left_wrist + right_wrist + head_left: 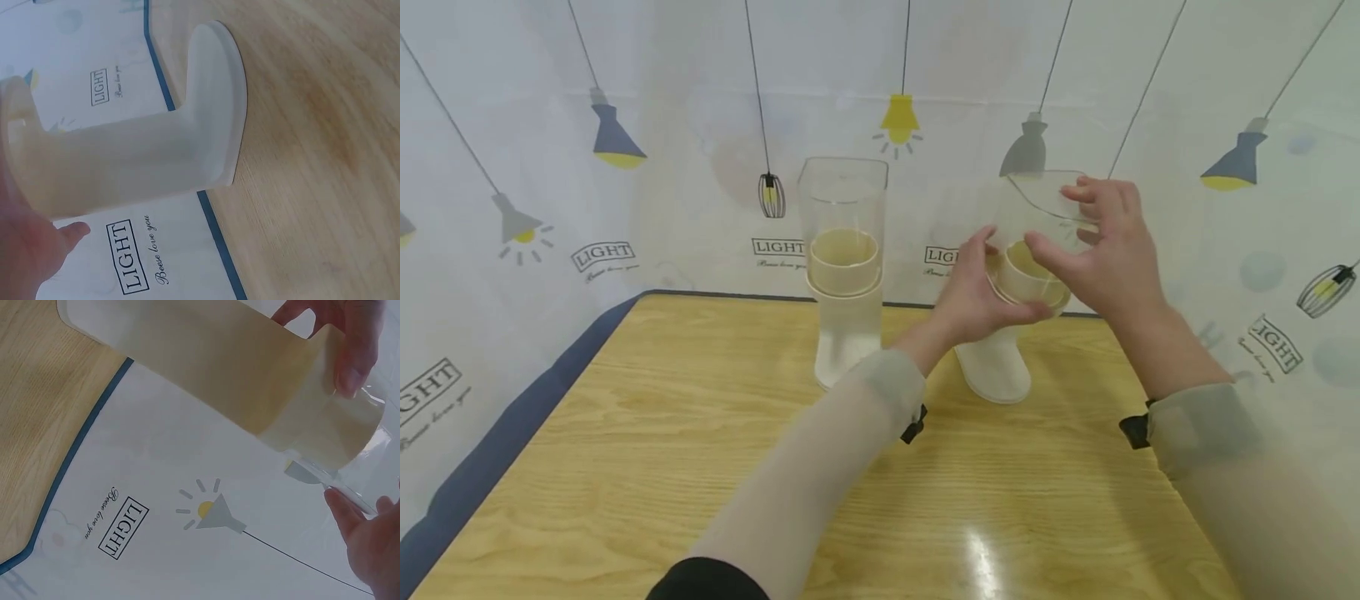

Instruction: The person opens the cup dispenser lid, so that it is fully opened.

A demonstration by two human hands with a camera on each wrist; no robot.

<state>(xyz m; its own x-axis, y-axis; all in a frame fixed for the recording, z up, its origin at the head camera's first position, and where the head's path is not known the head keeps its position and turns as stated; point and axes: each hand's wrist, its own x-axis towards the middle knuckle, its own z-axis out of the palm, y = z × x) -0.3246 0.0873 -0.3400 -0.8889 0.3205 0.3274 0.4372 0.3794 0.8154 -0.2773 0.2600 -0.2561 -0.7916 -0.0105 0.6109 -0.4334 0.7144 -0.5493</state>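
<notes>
Tilted a little in the head view, a cream stand (996, 371) carries a round collar (1028, 283) with a clear open-topped plastic container (1037, 196). My left hand (966, 304) grips the collar from the left and below. Its thumb presses on the cream collar (300, 412) in the right wrist view. On the other side my right hand (1112, 250) holds the clear container's wall between thumb and fingers; its fingertips (340, 509) lie at the clear edge. In the left wrist view, the stand's foot (215, 106) is at the table. Where container and collar join is partly hidden by my hands.
A second cream stand (848, 333) with a clear container (842, 196) stands upright to the left, close to my left forearm. The wooden table (700, 433) ends at a dark blue back edge. Behind it hangs a lamp-printed sheet (700, 167).
</notes>
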